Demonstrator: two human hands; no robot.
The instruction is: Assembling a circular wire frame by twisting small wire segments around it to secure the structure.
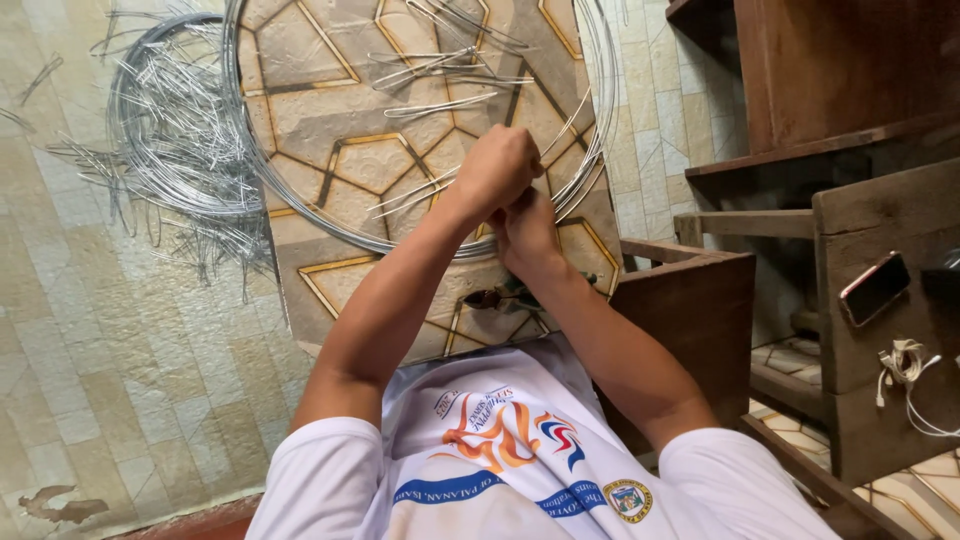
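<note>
White shirt fabric (500,470) with a coloured printed emblem fills the bottom of the view, closest to the camera, and both bare forearms extend from it toward the tabletop (330,130). Left hand (497,168) is curled into a fist, fingers together, clamped on a bent piece of thin wire (420,192) whose two ends trail off to the left. Right hand (527,235) sits directly below and touching the left hand; its fingers are folded under, and whether they grip the wire cannot be determined. Both hands work at the lower edge of a large wire hoop (300,215), which lies flat on the tabletop and rings most of its patterned, tan hexagon surface. Several loose bent wire pieces (450,65) lie inside the hoop, near its upper part. A small dark tool (490,298) rests on the tabletop just below the right wrist. To the left, on the tiled floor (120,380), lies a coil of wire with a heap of cut pieces (180,140). To the right stands dark wooden furniture (880,300) carrying a phone (874,287) and a white cable (905,365).
</note>
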